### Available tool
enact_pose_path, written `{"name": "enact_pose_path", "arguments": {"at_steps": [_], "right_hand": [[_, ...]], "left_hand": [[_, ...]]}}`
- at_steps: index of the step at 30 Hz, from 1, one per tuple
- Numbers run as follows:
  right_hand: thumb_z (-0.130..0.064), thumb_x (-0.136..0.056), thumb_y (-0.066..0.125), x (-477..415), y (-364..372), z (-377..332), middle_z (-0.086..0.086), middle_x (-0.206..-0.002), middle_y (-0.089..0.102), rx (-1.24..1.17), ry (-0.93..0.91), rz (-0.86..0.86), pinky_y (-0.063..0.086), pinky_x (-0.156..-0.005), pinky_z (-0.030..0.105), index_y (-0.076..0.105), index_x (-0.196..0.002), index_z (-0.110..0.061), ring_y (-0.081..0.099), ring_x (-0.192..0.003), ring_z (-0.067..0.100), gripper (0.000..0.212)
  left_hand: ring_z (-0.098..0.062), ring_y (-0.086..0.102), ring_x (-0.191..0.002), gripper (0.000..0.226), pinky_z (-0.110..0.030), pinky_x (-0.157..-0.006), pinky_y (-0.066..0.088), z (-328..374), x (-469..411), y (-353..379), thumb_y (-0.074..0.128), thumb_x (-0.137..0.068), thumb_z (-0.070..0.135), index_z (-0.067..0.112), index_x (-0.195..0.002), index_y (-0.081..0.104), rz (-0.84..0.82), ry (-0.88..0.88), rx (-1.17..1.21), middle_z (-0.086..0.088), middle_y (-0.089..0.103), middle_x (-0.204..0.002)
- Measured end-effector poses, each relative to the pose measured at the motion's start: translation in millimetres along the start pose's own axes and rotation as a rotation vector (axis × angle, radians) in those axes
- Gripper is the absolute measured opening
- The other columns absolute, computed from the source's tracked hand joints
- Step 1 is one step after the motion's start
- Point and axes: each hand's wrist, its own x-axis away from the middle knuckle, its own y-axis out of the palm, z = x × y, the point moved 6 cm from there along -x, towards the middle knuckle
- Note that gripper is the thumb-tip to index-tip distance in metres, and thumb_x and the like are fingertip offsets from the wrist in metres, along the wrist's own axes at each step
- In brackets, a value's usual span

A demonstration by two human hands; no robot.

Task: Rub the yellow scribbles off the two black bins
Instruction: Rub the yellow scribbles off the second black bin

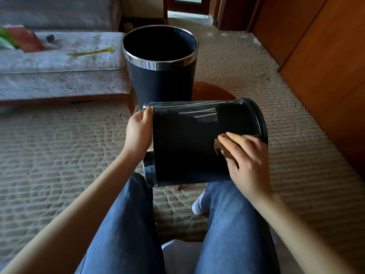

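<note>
The tipped bin (187, 139) lies on its side in the air above the person's knees, mouth toward 9 o'clock and base toward 3 o'clock. The left hand (138, 133) grips its chrome rim, and the right hand (248, 161) holds a brown cloth (222, 149) pressed on the wall near the base. Only that rim grip carries the bin, so a hard rub from the right hand would likely turn it or push it out of the left hand and down onto the carpet (59, 155). Pale streaks run along its upper side; whether they are scribble or glare cannot be told, so they could be missed. At 12 o'clock, just beyond the tipped bin, the upright bin (160, 82) stands on a round wooden worktop (213, 91). A forward swing could knock it over that worktop's edge. The sofa (59, 80) at 10 o'clock and the wooden cabinets (325, 66) at 2 o'clock stand well apart. There is open room toward 3 and 9 o'clock.
</note>
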Motion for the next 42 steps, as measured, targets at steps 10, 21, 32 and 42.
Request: {"name": "enact_pose_path", "arguments": {"at_steps": [10, 21, 32, 42], "right_hand": [[-0.013, -0.086, 0.060, -73, 20, 2, 0.002, -0.109, 0.069, -0.031, 0.084, -0.096, 0.048, -0.083, 0.052, 0.069, -0.116, -0.017, 0.059, -0.094, 0.036, 0.032], [0.007, -0.082, 0.062, -30, 6, -27, 0.000, -0.111, 0.070, 0.016, -0.052, 0.004, 0.048, -0.076, 0.047, 0.073, -0.111, -0.017, 0.060, -0.087, 0.032, 0.039], [0.005, -0.079, 0.052, -61, 18, -33, 0.001, -0.103, 0.068, -0.020, 0.012, -0.107, 0.047, -0.077, 0.049, 0.072, -0.107, -0.017, 0.057, -0.090, 0.032, 0.041], [0.006, -0.081, 0.052, -69, 28, -38, 0.005, -0.105, 0.068, -0.062, -0.017, -0.112, 0.047, -0.077, 0.051, 0.073, -0.109, -0.016, 0.059, -0.090, 0.035, 0.040]], "left_hand": [[-0.007, 0.040, -0.059, 0.037, -0.029, -0.057, 0.037, -4, 33, -7, 0.046, -0.102, 0.039, 0.015, -0.073, 0.043, 0.039, 0.114, -0.045, 0.000, 0.042, -0.066], [-0.005, 0.040, -0.054, 0.037, -0.027, -0.052, 0.037, 1, 33, -5, 0.047, -0.102, 0.037, 0.019, -0.069, 0.043, 0.022, 0.108, -0.001, 0.007, 0.042, -0.060], [-0.008, 0.036, -0.057, 0.041, -0.028, -0.056, 0.034, -1, 49, -9, 0.045, -0.103, 0.034, 0.021, -0.066, 0.035, 0.033, 0.118, -0.020, 0.005, 0.036, -0.061], [-0.018, 0.040, -0.065, 0.036, -0.035, -0.058, 0.037, 0, 46, -9, 0.044, -0.103, 0.038, 0.013, -0.077, 0.044, 0.024, 0.122, -0.004, -0.007, 0.042, -0.070]]}}
